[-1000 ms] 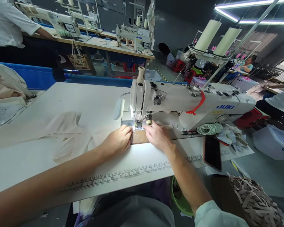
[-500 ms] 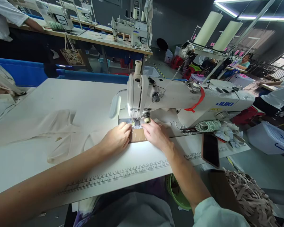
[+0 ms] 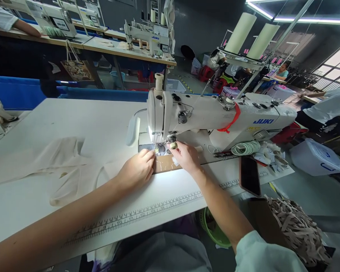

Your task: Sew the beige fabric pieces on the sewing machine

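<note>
A white JUKI sewing machine (image 3: 223,117) stands on the table, its needle area lit. My left hand (image 3: 138,166) is closed, fingertips pressed together beside the presser foot (image 3: 159,148). Cream fabric (image 3: 73,170) lies spread on the left and runs up to this hand, which pinches its edge. On the other side of the needle, my right hand (image 3: 186,156) has thumb and forefinger drawn together by the round thread knob (image 3: 173,145). What those fingers hold is hidden. A small white piece (image 3: 175,161) shows below them, over the brown plate (image 3: 164,166).
A phone (image 3: 249,176), a coil of pale green cord (image 3: 246,148) and scraps (image 3: 272,155) lie at the table's right. A printed ruler (image 3: 147,211) follows the front edge. Below are a green basket (image 3: 215,230) and a heap of fabric strips (image 3: 297,230). Other people sit farther off.
The view has swung slightly, so the scene sits farther left. My right hand's fingers have moved up closer to the needle area, and the white piece below them now shows. My left hand stays beside the foot.
</note>
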`<state>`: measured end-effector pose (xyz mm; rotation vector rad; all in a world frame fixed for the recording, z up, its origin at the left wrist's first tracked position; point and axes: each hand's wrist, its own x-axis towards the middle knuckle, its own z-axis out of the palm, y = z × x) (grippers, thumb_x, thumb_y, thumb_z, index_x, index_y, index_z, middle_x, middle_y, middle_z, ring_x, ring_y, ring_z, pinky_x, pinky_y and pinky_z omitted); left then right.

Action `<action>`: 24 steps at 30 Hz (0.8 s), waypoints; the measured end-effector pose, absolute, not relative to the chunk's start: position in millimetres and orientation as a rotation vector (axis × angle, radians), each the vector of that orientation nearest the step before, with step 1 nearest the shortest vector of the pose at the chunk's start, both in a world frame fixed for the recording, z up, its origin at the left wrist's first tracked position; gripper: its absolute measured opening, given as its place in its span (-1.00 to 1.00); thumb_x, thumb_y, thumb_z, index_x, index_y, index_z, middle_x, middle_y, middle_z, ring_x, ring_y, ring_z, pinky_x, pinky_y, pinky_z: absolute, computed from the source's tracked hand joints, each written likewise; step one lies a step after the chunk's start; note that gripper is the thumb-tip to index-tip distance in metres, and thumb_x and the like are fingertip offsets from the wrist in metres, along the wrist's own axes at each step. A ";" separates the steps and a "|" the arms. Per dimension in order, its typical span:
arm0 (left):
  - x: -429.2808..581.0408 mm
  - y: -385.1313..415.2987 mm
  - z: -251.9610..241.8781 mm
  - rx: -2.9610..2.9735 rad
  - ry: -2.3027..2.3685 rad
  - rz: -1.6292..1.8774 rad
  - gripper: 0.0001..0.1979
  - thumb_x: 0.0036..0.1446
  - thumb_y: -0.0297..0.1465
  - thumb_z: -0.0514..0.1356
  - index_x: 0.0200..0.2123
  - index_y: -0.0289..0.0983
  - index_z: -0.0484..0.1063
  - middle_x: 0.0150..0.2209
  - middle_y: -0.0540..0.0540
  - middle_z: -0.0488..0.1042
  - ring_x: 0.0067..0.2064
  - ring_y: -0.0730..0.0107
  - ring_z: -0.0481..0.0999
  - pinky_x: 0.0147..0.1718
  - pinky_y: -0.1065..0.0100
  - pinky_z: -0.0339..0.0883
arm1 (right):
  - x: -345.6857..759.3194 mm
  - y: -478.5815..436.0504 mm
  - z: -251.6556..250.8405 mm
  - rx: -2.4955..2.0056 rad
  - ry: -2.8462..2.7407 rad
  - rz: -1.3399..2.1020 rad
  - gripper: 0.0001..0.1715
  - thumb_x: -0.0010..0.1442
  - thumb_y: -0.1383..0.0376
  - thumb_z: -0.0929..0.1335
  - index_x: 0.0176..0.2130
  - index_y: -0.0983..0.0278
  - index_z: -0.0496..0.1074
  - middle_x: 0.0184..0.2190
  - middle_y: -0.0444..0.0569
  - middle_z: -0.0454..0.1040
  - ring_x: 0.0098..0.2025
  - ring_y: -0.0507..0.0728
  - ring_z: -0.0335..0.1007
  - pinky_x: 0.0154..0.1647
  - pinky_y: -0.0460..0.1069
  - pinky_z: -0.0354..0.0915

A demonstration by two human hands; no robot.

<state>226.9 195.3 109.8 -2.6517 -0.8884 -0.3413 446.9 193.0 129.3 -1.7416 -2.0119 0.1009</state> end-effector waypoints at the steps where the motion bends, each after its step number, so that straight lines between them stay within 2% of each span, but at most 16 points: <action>1: 226.7 196.0 109.4 -2.656 -0.897 -0.342 -0.71 0.28 -0.57 0.03 -0.19 -0.35 0.58 -0.08 -0.26 0.61 -0.13 0.15 0.53 -0.19 0.26 0.53 | 447.7 190.0 129.9 -1.727 -2.014 0.101 -0.72 0.46 0.19 0.33 -0.26 0.20 0.56 -0.33 -0.04 0.64 -0.30 0.09 0.49 -0.34 -0.06 0.07; 5: 225.3 201.0 107.9 -2.689 -0.904 -0.409 -0.75 0.29 -0.56 0.07 -0.17 -0.36 0.57 -0.07 -0.27 0.61 -0.11 0.14 0.54 -0.15 0.26 0.52 | 446.7 186.6 129.8 -1.683 -2.053 0.138 -0.70 0.48 0.21 0.28 -0.22 0.21 0.55 -0.34 -0.06 0.63 -0.32 0.07 0.46 -0.35 -0.07 0.08; 13: 226.3 204.0 108.7 -2.738 -0.961 -0.417 -0.70 0.31 -0.56 0.02 -0.18 -0.36 0.57 -0.03 -0.29 0.61 -0.08 0.11 0.54 -0.15 0.20 0.52 | 444.1 199.2 127.8 -1.790 -2.025 0.109 -0.53 0.50 0.10 0.26 -0.38 0.21 0.53 -0.42 -0.04 0.60 -0.40 0.07 0.38 -0.40 -0.03 -0.02; 18: 223.3 208.5 117.1 -2.822 -1.024 -0.429 -0.65 0.29 -0.53 -0.01 -0.07 -0.38 0.56 0.02 -0.30 0.61 -0.03 0.09 0.57 -0.09 0.16 0.53 | 453.0 191.3 126.7 -1.721 -2.047 0.027 -0.56 0.49 0.14 0.27 -0.37 0.23 0.54 -0.45 -0.06 0.58 -0.39 0.06 0.39 -0.38 -0.04 0.01; 21: 211.9 215.9 134.8 -2.819 -1.381 -0.486 -0.60 0.32 -0.45 -0.04 0.09 -0.36 0.48 0.05 -0.30 0.59 -0.04 0.11 0.60 -0.11 0.16 0.53 | 451.0 185.5 128.6 -1.644 -2.136 -0.028 -0.58 0.47 0.24 0.27 -0.38 0.25 0.54 -0.47 -0.06 0.57 -0.42 0.05 0.37 -0.37 -0.04 0.03; 24: 199.0 221.6 154.8 -2.568 -1.890 -0.288 -0.58 0.31 -0.31 -0.01 0.07 -0.37 0.46 0.00 -0.37 0.59 -0.07 -0.05 0.61 -0.20 0.09 0.49 | 434.6 175.2 134.8 -1.407 -2.318 -0.023 -0.65 0.47 0.31 0.24 -0.23 0.27 0.58 -0.33 -0.03 0.62 -0.31 0.07 0.44 -0.30 -0.05 0.17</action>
